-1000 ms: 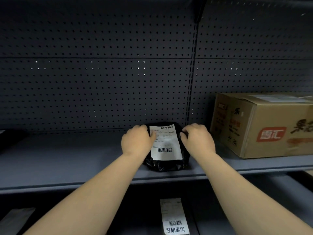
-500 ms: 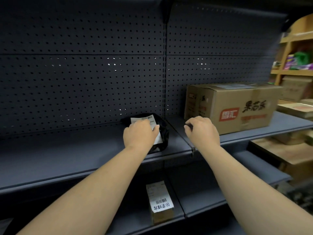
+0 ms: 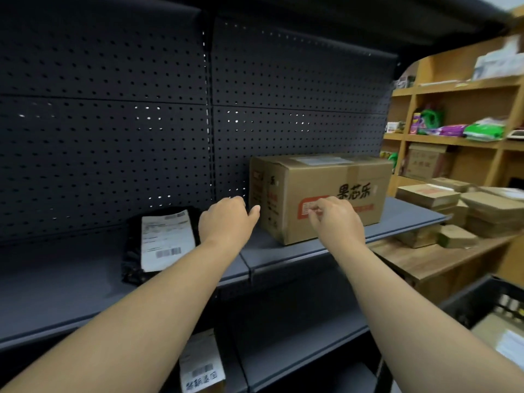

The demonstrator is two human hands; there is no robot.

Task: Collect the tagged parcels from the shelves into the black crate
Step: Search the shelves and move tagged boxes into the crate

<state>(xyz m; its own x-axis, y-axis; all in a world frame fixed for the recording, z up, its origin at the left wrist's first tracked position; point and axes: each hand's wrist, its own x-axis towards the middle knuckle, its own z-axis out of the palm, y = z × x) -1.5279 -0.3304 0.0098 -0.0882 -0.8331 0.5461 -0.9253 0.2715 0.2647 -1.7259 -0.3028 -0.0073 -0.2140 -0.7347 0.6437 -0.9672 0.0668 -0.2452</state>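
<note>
Both arms reach far over the grey shelf (image 3: 297,251), left hand (image 3: 225,222) and right hand (image 3: 336,219) loosely curled, holding nothing, before the cardboard box (image 3: 320,194), the black labelled parcel (image 3: 158,245) lying left.

Pegboard back panel (image 3: 113,137): dark grey, regular hole pattern. Shelf (image 3: 56,302): grey. Pouch parcel (image 3: 133,251): black, with white barcoded label (image 3: 166,241). Carton (image 3: 326,194): brown, black characters, red logo. Lower parcel (image 3: 202,364): brown, white label. Crate (image 3: 482,302): black. Side shelving (image 3: 453,89): tan wood; green and purple packets (image 3: 465,129).
</note>
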